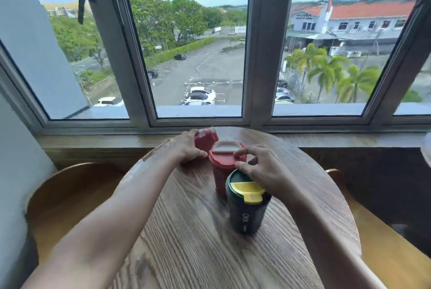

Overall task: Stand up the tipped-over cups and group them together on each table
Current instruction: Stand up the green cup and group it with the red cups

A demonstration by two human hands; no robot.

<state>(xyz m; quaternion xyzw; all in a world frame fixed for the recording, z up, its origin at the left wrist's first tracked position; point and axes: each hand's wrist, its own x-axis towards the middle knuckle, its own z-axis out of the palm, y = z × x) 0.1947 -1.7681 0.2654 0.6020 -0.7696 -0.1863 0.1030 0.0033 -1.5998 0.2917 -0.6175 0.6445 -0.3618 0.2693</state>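
Left hand (186, 146) grip wrapped around the far red cup (206, 137); right hand (258, 167) grip pinching the upright red cup's lid (225, 154); green cup (246, 204) stands just nearer, on the counter (186, 230).

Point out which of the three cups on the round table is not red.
The dark green cup with the yellow lid, nearest the person. The two red cups stand farther back toward the window.
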